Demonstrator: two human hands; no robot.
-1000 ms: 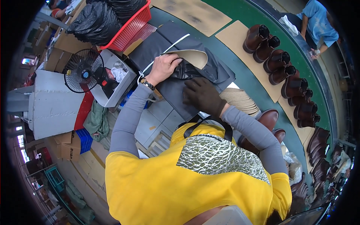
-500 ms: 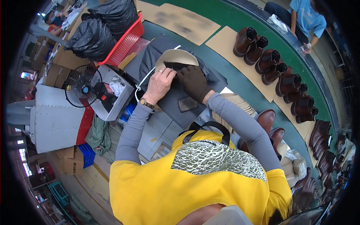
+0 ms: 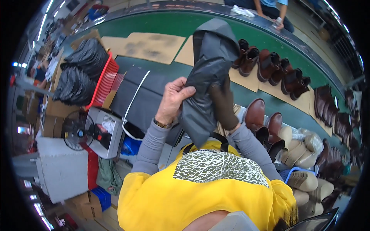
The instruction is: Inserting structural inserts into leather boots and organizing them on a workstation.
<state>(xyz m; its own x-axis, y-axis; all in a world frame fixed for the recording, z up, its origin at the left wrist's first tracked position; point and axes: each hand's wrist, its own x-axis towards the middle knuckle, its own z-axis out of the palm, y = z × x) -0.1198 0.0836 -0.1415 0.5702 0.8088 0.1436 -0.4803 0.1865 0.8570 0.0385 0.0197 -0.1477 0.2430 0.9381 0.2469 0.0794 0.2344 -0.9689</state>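
Observation:
In front of my chest rises a long, wrinkled black pliable piece [image 3: 208, 73], folded over at its top; I cannot tell whether it is a bag or a cover. My bare left hand [image 3: 172, 99] grips its left edge, thumb in front and the other fingers partly hidden behind. Against its right side is my right hand [image 3: 224, 104], in a dark brown glove and smeared by motion, so its fingers cannot be made out. A black-covered surface [image 3: 133, 92] with a white cord [image 3: 135, 96] across it lies beside my left hand.
A red basket [image 3: 101, 90] holding black plastic bags [image 3: 83, 69] stands at the left, above a fan [image 3: 80, 130]. Brown boots [image 3: 266, 63] line cardboard on the green bench. More brown footwear [image 3: 255, 113] is close to my right arm. Another person [image 3: 279, 13] is across the bench.
The black piece has come up off the black-covered surface and stands raised between my hands. The beige curved piece seen with it before no longer shows. My view has turned.

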